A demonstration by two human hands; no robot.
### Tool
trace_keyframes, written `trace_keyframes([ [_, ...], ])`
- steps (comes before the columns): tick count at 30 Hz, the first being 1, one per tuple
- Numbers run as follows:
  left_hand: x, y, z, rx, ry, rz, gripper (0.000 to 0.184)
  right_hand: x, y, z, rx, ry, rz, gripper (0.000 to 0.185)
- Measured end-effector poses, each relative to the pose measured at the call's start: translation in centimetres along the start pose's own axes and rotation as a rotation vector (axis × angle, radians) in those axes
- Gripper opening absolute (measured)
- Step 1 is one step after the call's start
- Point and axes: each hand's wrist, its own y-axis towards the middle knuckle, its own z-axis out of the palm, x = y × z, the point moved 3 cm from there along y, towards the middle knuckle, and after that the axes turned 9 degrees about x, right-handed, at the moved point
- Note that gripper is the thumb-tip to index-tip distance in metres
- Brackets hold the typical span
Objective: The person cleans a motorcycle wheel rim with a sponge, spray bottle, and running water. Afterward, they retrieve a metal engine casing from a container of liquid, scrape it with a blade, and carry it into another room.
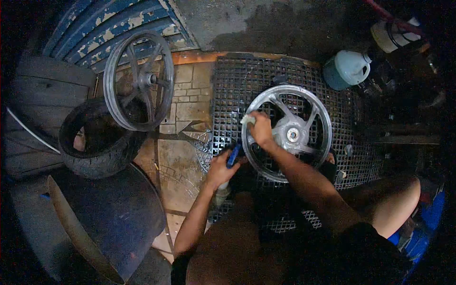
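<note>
A grey spoked wheel rim lies flat on the black grid mat, its hub facing up. My right hand is closed on a pale sponge-like piece and presses it against the rim's left edge. To the left of the wheel, my left hand grips a spray bottle with a blue trigger head. The bottle's lighter body shows below the fingers, partly hidden. My right forearm covers the lower left part of the wheel.
A second grey wheel leans on a black tire at the left. A bluish jug stands at the mat's upper right. A curved dark panel is at lower left, and small pale bits lie on the mat's right.
</note>
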Motion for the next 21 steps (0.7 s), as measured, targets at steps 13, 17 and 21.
trace_keyframes([
  [13, 0.3, -1.8, 0.4, 0.346, 0.081, -0.046, 0.049, -2.3, -11.1, 2.6, 0.122, -0.131, -0.015, 0.030],
  [17, 1.0, -1.6, 0.7, 0.384, 0.159, 0.130, 0.048, -4.5, -12.5, 2.6, 0.162, -0.161, 0.165, 0.031],
  [21, 0.7, -1.3, 1.0, 0.518, 0.187, 0.099, 0.049, -4.3, -13.9, 3.6, 0.090, -0.245, 0.073, 0.031],
])
